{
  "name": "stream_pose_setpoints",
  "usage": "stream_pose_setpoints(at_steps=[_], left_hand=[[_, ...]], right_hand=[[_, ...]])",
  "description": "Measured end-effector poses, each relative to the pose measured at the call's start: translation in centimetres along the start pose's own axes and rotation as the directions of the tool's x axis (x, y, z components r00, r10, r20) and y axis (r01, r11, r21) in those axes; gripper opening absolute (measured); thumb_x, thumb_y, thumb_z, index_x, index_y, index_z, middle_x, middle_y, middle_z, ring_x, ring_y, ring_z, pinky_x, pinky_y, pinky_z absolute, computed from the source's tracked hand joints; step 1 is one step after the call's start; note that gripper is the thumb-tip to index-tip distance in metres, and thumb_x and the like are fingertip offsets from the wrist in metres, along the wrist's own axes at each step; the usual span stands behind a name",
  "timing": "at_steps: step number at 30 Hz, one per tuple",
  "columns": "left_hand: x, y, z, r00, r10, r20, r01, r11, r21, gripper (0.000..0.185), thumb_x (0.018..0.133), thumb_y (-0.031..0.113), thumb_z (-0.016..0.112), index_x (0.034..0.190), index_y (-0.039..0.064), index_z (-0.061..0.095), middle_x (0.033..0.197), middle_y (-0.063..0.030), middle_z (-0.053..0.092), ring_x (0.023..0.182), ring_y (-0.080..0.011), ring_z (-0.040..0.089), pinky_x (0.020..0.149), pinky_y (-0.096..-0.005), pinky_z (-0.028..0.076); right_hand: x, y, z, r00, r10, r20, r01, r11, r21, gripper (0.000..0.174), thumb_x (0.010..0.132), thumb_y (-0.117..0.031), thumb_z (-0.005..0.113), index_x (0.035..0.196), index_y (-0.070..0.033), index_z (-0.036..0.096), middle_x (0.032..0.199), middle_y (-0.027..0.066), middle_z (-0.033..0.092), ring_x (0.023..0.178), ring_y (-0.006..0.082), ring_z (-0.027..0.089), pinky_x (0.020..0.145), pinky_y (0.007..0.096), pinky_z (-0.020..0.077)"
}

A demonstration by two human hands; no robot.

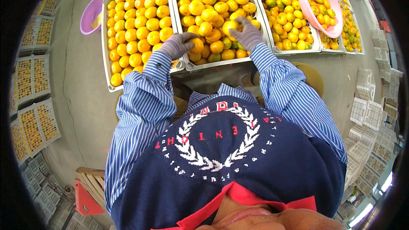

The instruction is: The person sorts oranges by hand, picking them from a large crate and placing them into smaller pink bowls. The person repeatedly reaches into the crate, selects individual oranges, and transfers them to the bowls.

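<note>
My left hand (177, 45), in a grey knit glove, has its fingers around an orange citrus fruit (196, 45) at the lower left corner of the middle crate (220, 63). My right hand (247, 33), gloved alike, grips a yellow-orange citrus fruit (230, 28) over the heap in that crate. Left of it, a white plastic crate (104, 43) holds similar fruits laid in neat rows. The fruits in the middle crate are piled loosely, some of them greenish.
Right of the middle crate stands another crate of loose fruit (289, 51), with a pink basin (338, 28) of fruit beside it. A purple basin (86, 16) lies at left. Stacked fruit crates (48, 115) line the far left; white crates (366, 110) stand right. A wooden pallet (91, 182) is lower left.
</note>
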State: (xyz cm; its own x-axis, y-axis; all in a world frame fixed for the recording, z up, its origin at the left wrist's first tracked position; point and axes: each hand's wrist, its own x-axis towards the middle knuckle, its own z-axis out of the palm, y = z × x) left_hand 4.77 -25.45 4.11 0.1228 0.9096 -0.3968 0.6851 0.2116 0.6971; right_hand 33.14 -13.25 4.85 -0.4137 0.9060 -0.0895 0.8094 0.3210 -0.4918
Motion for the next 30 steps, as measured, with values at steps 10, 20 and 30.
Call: stream_pose_setpoints(at_steps=[10, 20, 30], left_hand=[[1.0, -0.4, 0.3, 0.947, -0.167, -0.275, 0.1, 0.965, -0.242, 0.047, 0.1, 0.026, 0.067, 0.141, 0.006, 0.06, 0.125, -0.0146, 0.07, 0.105, -0.0219, 0.069, 0.097, -0.0369, 0.054], [0.9, 2.0, 1.0, 0.839, 0.33, -0.432, 0.079, 0.711, 0.699, 0.017, 0.091, 0.016, 0.059, 0.101, 0.016, 0.072, 0.108, -0.0046, 0.07, 0.102, -0.0276, 0.068, 0.092, -0.0441, 0.051], [1.1, 10.1, 2.6, 0.993, -0.097, 0.072, 0.015, 0.69, 0.723, 0.022, 0.095, 0.018, 0.057, 0.1, 0.007, 0.076, 0.117, -0.0153, 0.073, 0.106, -0.0326, 0.071, 0.087, -0.0483, 0.056]], right_hand=[[-2.8, -5.4, 3.0, 0.875, -0.066, 0.479, 0.254, 0.906, -0.338, 0.047, 0.094, -0.027, 0.065, 0.138, -0.014, 0.057, 0.136, 0.0196, 0.06, 0.123, 0.0359, 0.064, 0.103, 0.0456, 0.053], [-1.8, -2.5, 2.6, 0.876, 0.083, 0.475, -0.013, 0.989, -0.148, 0.062, 0.084, -0.037, 0.078, 0.133, -0.004, 0.06, 0.124, 0.0235, 0.069, 0.118, 0.0362, 0.066, 0.106, 0.0392, 0.0504], [-0.2, 3.6, 3.6, 0.812, 0.047, 0.581, -0.227, 0.943, 0.242, 0.073, 0.093, -0.048, 0.07, 0.145, 0.0, 0.055, 0.128, 0.0154, 0.07, 0.099, 0.022, 0.073, 0.091, 0.0346, 0.0574]])
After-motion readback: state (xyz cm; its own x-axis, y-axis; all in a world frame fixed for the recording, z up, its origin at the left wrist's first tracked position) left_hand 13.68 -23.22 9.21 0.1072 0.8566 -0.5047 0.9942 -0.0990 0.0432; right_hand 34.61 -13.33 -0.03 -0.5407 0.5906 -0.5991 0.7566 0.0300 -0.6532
